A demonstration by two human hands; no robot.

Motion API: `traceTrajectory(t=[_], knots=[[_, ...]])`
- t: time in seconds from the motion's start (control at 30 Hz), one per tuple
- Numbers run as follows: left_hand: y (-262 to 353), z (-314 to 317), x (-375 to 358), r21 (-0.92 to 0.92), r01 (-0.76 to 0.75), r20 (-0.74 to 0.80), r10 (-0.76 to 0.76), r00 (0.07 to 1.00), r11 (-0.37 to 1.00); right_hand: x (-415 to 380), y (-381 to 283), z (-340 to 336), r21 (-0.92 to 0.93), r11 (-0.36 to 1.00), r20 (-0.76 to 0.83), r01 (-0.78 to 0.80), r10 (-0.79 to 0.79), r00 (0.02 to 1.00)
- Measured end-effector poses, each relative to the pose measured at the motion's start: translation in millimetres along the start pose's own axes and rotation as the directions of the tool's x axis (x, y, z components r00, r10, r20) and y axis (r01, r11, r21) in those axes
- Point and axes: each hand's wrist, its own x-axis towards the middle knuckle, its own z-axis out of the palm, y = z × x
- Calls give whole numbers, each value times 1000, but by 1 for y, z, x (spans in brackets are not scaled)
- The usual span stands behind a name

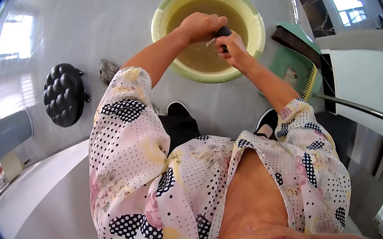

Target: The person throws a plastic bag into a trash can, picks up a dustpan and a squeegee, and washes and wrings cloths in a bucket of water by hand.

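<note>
Both fists are held close together above a basin (159,28) with a pale yellow inside and a green rim, holding murky brownish water. My left hand (201,26) is closed around one end of a small black thing (223,31) that looks like bunched cloth; its exact kind is hidden by the fingers. On the other end of it, my right hand (233,48) is closed too, with a dark bit showing beside the fingers. Below the hands, the water surface is slightly disturbed.
Left of me stand a black tufted stool (63,95) and a crumpled grey cloth (108,71) on the grey floor. To the right lie a green dustpan (286,72) and a dark-bristled broom (294,42). A metal pole (365,110) extends at the right.
</note>
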Motion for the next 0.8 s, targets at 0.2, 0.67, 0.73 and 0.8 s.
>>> traceTrajectory(t=[0.2,0.67,0.73,0.8], knots=[[20,-22,-24,-127,165,-136,-182,974,978,-19,-14,-2,55,997,167,-48,38,985],[24,-50,-17,-670,425,41,-540,841,610,12,-55,-8,-82,966,203,245,-224,953],[14,-52,-20,-704,477,140,-556,819,527,7,-64,0,-126,932,167,340,-318,933],[13,-56,-27,-773,488,192,-583,790,406,2,-59,2,106,928,118,358,-369,922]])
